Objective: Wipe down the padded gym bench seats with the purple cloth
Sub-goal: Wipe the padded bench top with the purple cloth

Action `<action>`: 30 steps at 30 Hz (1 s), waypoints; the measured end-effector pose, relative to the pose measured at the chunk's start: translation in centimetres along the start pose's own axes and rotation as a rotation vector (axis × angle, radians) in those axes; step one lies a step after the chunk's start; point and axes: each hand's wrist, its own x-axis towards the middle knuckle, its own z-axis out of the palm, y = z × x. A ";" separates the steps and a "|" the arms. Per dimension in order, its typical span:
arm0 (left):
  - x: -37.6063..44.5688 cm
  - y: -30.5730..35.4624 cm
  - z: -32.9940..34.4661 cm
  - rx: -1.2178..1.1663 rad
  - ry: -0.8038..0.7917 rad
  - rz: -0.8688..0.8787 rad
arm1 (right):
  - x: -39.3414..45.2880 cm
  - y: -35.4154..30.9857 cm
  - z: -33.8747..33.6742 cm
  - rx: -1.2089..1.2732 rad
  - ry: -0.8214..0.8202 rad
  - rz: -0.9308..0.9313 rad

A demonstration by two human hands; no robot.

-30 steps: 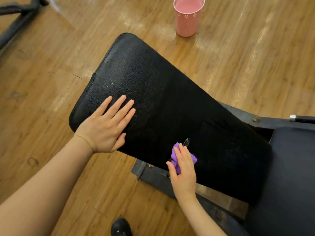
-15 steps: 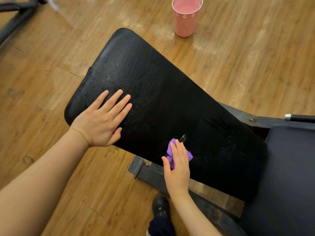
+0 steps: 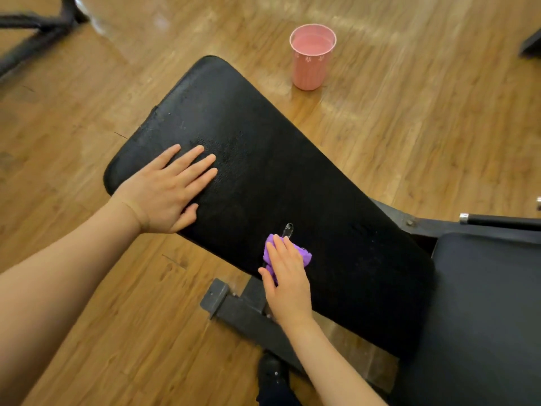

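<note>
Left hand (image 3: 167,190) lies spread flat on the bench pad (image 3: 263,177); right hand (image 3: 288,276) presses the bunched purple cloth (image 3: 304,256) at lower centre (soft, light, best gripped as a wad).

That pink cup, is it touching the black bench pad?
Apart. In the head view the pink cup stands on the wooden floor beyond the bench pad, with bare floor showing between them.

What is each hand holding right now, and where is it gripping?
The right hand presses a bunched purple cloth under its fingers onto the black bench pad. The left hand holds nothing; it lies flat on the pad.
</note>
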 end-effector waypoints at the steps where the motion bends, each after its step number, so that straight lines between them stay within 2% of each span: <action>1: 0.0 0.1 -0.1 -0.004 0.001 -0.023 | 0.1 0.2 0.0 -0.008 0.004 -0.040; 3: -0.2 1.1 -0.1 -0.016 0.052 -0.133 | 0.2 0.8 0.1 0.016 0.024 -0.089; 4: -0.4 2.6 0.2 -0.020 0.094 -0.241 | 0.1 1.3 0.2 0.032 0.034 -0.116; 8: 0.0 12.8 3.1 -0.151 0.232 -0.658 | -0.6 3.1 0.7 0.083 0.087 -0.214; 12: 1.1 21.1 5.8 -0.215 0.348 -0.814 | -1.4 5.0 1.4 0.167 0.145 -0.307; 16: 1.3 23.6 7.5 -0.236 0.472 -0.876 | -2.2 7.6 1.7 0.214 0.158 -0.450; 19: 1.6 23.5 8.4 -0.213 0.549 -0.878 | -2.1 8.3 1.5 0.149 0.143 -0.514; 30: 1.7 23.8 9.1 -0.166 0.494 -0.910 | 0.0 10.0 0.6 0.093 0.081 -0.849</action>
